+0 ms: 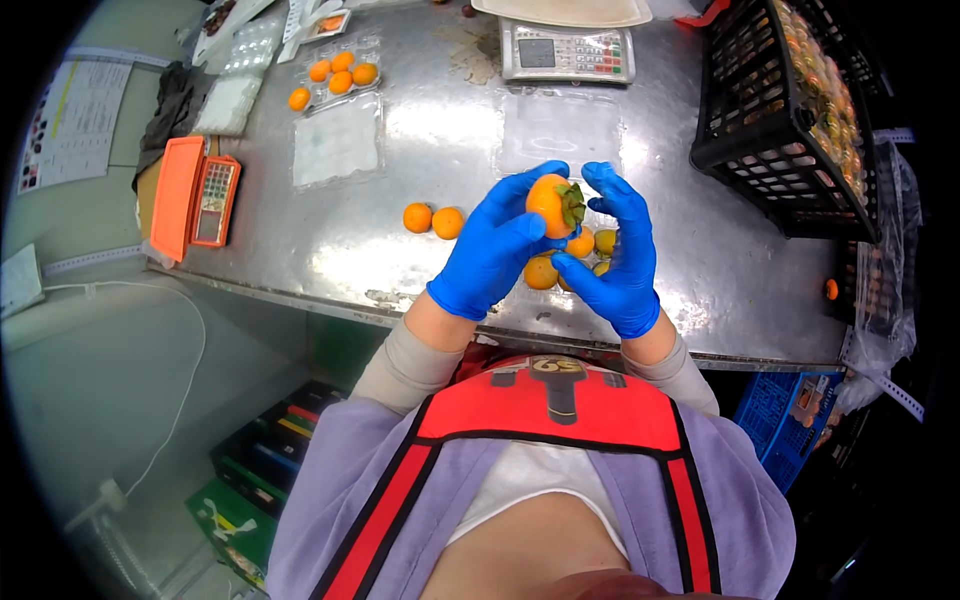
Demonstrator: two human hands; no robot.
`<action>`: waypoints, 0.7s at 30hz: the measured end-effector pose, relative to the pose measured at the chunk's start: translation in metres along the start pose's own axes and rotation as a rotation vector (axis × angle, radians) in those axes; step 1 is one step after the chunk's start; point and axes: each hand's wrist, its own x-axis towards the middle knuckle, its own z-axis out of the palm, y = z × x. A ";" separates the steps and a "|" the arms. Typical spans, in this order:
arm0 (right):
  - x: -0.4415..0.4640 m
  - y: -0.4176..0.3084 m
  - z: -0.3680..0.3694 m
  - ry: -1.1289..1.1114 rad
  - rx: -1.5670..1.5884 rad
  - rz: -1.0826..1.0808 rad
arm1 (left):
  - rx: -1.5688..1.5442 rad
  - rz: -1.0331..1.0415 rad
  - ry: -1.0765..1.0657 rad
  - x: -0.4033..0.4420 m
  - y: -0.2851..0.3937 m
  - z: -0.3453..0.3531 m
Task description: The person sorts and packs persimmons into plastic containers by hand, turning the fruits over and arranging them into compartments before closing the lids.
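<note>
My left hand (485,245), in a blue glove, is closed around an orange persimmon (545,205) whose green leafy cap faces right. My right hand (625,265), gloved the same way, is just to the right of that fruit, its thumb and fingers spread apart with nothing seen between them. Below and between both hands, several more persimmons (540,273) sit together on the metal table (420,270), partly hidden by the right hand; clear plastic shows around them. Left of my left hand lie two loose persimmons (432,220).
A black crate (745,130) of persimmons stands at the right. A weighing scale (565,52) is at the back, with an orange scale (195,200) at the left. Several persimmons (341,72) rest in a clear tray near an empty clear tray (337,140).
</note>
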 end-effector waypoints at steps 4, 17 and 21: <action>0.003 0.010 0.003 -0.136 -0.092 -0.071 | 0.061 -0.178 0.011 -0.002 -0.007 -0.004; -0.002 0.014 0.004 -0.068 0.172 0.143 | 0.074 -0.248 0.152 0.001 -0.006 0.002; -0.006 0.016 0.009 -0.067 0.149 0.154 | 0.278 -0.036 0.183 0.001 -0.006 0.008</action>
